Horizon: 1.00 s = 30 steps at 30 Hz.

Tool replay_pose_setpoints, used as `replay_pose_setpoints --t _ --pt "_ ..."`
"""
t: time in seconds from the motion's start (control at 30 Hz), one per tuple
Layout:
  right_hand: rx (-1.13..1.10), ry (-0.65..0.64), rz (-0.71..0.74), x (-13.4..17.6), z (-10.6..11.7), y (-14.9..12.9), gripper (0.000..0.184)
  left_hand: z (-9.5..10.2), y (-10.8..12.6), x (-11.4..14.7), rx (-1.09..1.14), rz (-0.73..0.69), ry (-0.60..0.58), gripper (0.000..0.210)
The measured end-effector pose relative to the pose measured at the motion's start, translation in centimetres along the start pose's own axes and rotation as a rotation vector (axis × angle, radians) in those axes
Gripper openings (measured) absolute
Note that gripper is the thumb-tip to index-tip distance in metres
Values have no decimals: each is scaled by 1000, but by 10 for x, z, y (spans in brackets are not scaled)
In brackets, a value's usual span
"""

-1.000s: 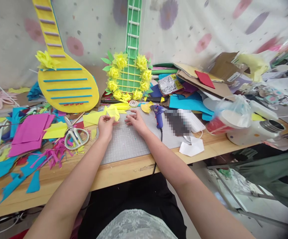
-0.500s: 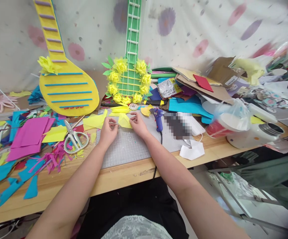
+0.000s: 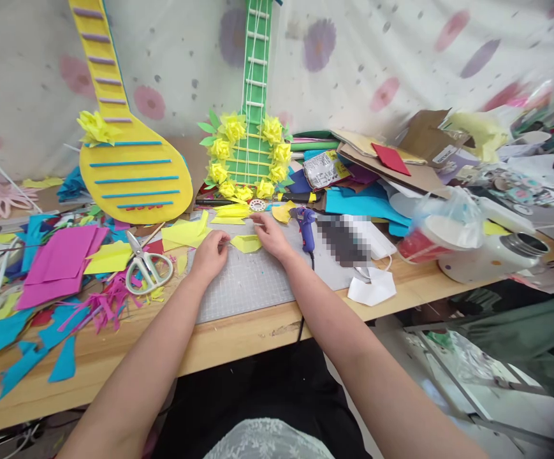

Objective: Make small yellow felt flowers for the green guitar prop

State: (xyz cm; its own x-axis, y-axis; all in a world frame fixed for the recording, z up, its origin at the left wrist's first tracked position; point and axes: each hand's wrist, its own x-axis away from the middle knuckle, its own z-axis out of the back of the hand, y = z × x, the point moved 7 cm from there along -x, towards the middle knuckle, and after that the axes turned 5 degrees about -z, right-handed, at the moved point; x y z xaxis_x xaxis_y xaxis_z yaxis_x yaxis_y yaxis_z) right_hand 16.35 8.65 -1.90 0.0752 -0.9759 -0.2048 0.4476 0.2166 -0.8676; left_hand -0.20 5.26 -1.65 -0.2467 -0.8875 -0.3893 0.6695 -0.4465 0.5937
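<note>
A small folded piece of yellow crepe paper (image 3: 247, 244) is between my hands, low over a grey cutting mat (image 3: 238, 290). My right hand (image 3: 271, 237) has its thumb and fingers at the paper's right end and appears to hold it there. Close to the left end, my left hand (image 3: 210, 256) has its fingers curled in; whatever they may pinch is hidden. More yellow crepe paper (image 3: 185, 233) lies behind my left hand. A purple glue gun (image 3: 306, 229) rests right of my right hand. White-handled scissors (image 3: 148, 271) lie left of the mat.
Behind the mat stand a yellow paper lute-like instrument (image 3: 136, 175) and a green one (image 3: 256, 95) ringed with yellow flowers. Magenta sheets (image 3: 59, 268) and blue scraps cover the left. A bagged cup (image 3: 430, 239), an open white bottle (image 3: 482, 258) and piled cardboard (image 3: 386, 167) occupy the right.
The yellow paper between my hands has tipped from raised to lower and flatter, looking more folded. My left fingers have curled in more. The view has shifted slightly.
</note>
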Motion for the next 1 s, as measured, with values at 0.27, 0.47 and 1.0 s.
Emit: replay_pose_setpoints --t 0.27,0.47,1.0 --pt "398 -242 115 23 16 -20 41 -7 28 6 -134 -213 -161 32" --pt "454 -255 176 24 7 -19 41 -12 21 5 -224 -178 -162 32" --pt "447 -153 157 19 -4 -20 40 -13 17 -4 -246 -70 -101 29"
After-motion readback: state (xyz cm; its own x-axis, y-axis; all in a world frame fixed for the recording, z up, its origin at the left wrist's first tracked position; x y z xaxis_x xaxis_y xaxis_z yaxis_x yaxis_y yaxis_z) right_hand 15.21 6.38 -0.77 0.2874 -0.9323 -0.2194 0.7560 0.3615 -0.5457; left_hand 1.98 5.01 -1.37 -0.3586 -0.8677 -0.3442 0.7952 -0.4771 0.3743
